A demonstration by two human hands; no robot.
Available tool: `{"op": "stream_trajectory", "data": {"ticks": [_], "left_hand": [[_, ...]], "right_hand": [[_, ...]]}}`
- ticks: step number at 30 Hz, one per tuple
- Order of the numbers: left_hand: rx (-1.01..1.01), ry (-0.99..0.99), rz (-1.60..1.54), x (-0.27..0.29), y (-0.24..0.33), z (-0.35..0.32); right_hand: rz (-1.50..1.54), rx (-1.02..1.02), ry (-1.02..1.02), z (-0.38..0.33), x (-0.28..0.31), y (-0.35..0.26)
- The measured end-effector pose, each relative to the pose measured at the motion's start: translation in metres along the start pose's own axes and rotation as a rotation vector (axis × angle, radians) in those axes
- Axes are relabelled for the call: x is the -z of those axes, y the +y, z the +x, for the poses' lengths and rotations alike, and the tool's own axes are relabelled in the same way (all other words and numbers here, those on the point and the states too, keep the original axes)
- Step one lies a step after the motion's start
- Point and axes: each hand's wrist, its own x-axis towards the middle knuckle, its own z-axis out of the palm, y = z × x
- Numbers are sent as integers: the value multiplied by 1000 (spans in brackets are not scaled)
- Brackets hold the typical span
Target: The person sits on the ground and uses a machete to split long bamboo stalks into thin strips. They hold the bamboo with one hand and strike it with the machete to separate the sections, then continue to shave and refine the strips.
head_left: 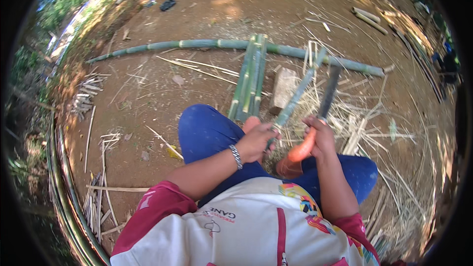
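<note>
Bamboo strip (298, 94), green, is gripped at its lower end by the left hand (257, 140) and angles up and away from it. Right hand (319, 135) is closed around the orange handle of a knife (329, 88), blade alongside the strip. Finished green strips (250, 79) lie stacked just beyond the left hand; shavings (364, 133) surround the right. One long pole (217, 44) farther off appears uncut, so work seems partway done.

A long green bamboo pole (207, 44) lying across the far dirt, a bundle of split green bamboo (250, 76) leaning over it, a wood block (284, 87) sitting nearby, dry sticks (84, 96) piling up left
</note>
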Motion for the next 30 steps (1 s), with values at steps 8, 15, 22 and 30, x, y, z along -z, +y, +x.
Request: {"op": "stream_trajectory", "data": {"ticks": [8,15,22,30], "left_hand": [[189,-38,-43,-1,-24,30],[289,-49,-222,-1,-33,10],[388,1,-205,-2,-52,-9],[315,3,-246,-20,-60,-9]], "right_hand": [[-223,139,37,-29,-6,-7],[-679,222,-14,-37,-5,-10],[-1015,529,-7,-18,37,7],[-1365,631,-38,-45,45,16]]}}
